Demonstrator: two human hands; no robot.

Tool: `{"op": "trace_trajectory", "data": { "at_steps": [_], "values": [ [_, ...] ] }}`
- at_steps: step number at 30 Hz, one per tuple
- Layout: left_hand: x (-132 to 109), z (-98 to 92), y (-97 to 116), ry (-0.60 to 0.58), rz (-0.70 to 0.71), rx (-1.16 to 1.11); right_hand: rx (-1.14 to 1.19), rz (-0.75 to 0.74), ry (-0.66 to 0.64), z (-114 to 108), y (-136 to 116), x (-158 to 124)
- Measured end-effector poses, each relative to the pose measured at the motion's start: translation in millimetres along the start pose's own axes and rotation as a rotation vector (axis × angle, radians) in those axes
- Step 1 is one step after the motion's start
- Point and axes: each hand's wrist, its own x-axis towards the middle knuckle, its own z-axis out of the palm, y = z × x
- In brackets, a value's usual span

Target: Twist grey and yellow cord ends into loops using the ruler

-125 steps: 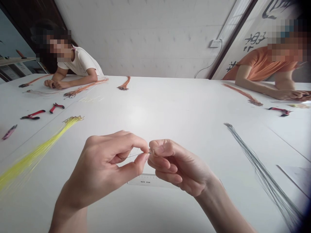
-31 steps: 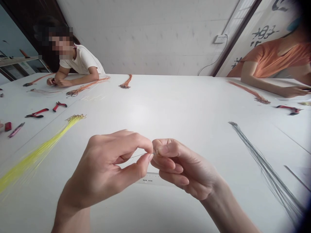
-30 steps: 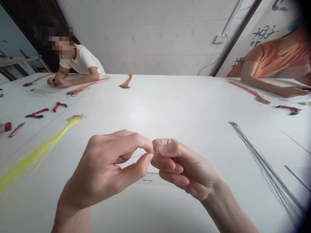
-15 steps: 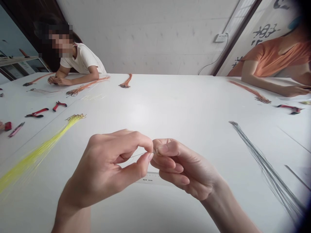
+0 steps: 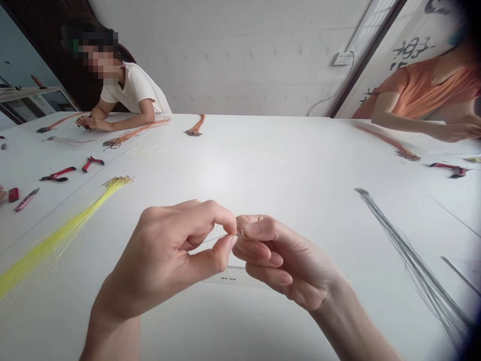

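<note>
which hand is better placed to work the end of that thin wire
Probably the right hand: its thumb pinches at the end of the thin wire, though the tip itself is hidden. The left hand grips further back along the wire, so it seems better suited to steadying it.

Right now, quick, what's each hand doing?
Left hand: closed, fingers pinching a thin wire.
Right hand: closed, fingers pinching the same wire at its end.

Table (image 5: 285, 165) w/ pliers (image 5: 92, 163) L, wires (image 5: 409, 255) R, ruler (image 5: 233, 277) front.
</note>
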Motion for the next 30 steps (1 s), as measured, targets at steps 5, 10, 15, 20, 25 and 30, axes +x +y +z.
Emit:
{"op": "trace_trajectory", "data": {
  "at_steps": [5,10,15,20,25,30],
  "values": [
    [0.9,-0.1,-1.7,-0.026,-0.016,-0.014,-0.024,-0.009,0.015,-0.1,-0.1,-0.6],
    [2.0,-0.6,-3.7,-0.052,-0.016,0.003,-0.070,-0.027,0.042,1.8,-1.4,-1.0],
    [1.1,-0.7,-5.0,-0.058,-0.018,0.031,-0.117,-0.055,0.071,2.9,-2.5,-0.7],
    [1.5,1.7,-7.9,-0.044,-0.038,0.040,-0.167,-0.106,0.122,2.3,-3.1,0.0],
    [1.5,1.4,-8.5,-0.053,-0.078,0.034,-0.244,-0.221,0.183,1.2,-1.1,1.7],
    [0.8,-1.1,-9.1,-0.058,-0.101,0.027,-0.275,-0.257,0.183,-0.7,-0.1,3.0]
  ]
}}
